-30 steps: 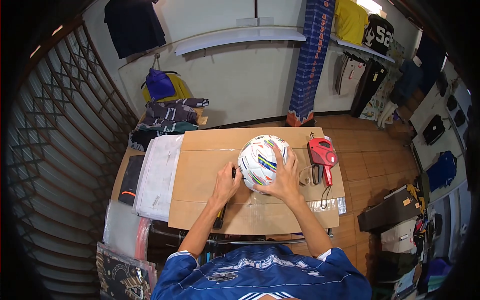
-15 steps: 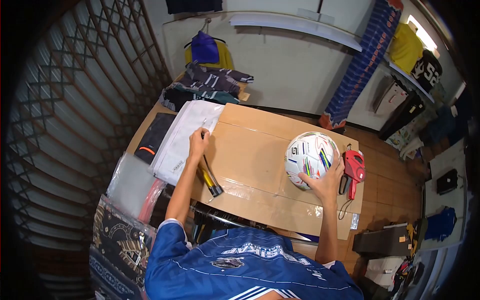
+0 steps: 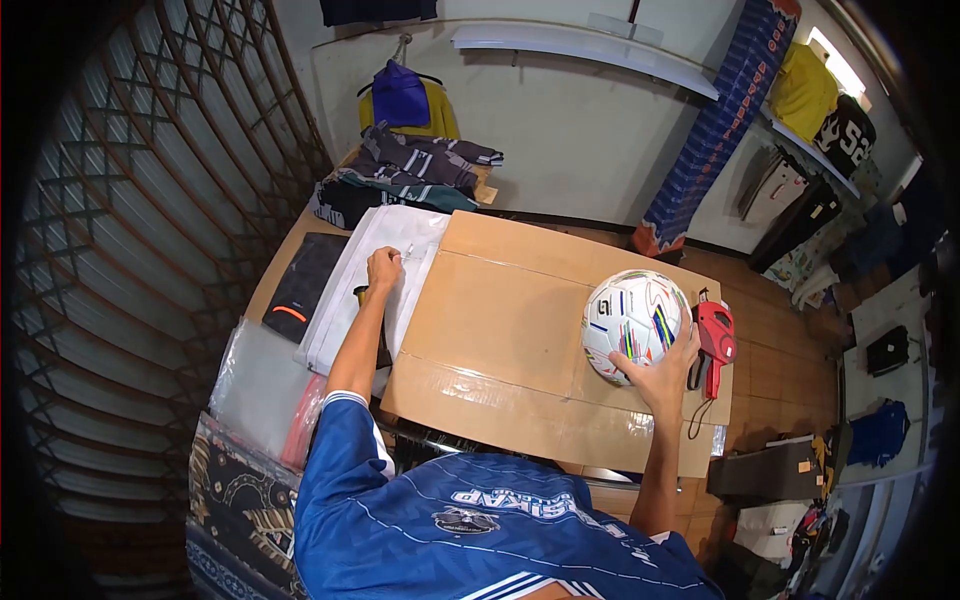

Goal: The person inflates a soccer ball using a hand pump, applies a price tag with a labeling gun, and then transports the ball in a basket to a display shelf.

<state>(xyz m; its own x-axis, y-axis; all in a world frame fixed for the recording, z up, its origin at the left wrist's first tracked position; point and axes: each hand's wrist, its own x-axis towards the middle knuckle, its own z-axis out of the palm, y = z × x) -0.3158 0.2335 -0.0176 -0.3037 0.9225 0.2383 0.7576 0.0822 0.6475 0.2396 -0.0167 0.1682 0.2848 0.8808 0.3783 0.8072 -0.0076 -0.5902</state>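
My left hand [image 3: 384, 268] is closed over the white plastic packaging, around a hand pump. Only a small yellow and black part of the pump [image 3: 361, 294] shows beside my wrist; my forearm hides most of it. A thin, pale needle-like tip [image 3: 409, 252] is just right of my fingers. On the right, a white football [image 3: 632, 318] with coloured marks sits on the cardboard [image 3: 500, 320]. My right hand [image 3: 660, 370] holds it from its lower right side, thumb in front and fingers along the edge. Close to those fingers lies a red and black tape dispenser [image 3: 714, 335].
White plastic packaging [image 3: 345, 290] and a dark packet [image 3: 305, 280] lie left of the cardboard. Folded clothes [image 3: 410, 165] are piled at the back left. A blue wrapped column [image 3: 715, 125] stands behind, and a metal lattice gate [image 3: 160, 220] is at the left.
My left hand has moved left onto the white packaging, and the pump has shifted with it, now mostly behind my forearm. The football and my right hand appear slightly farther right.
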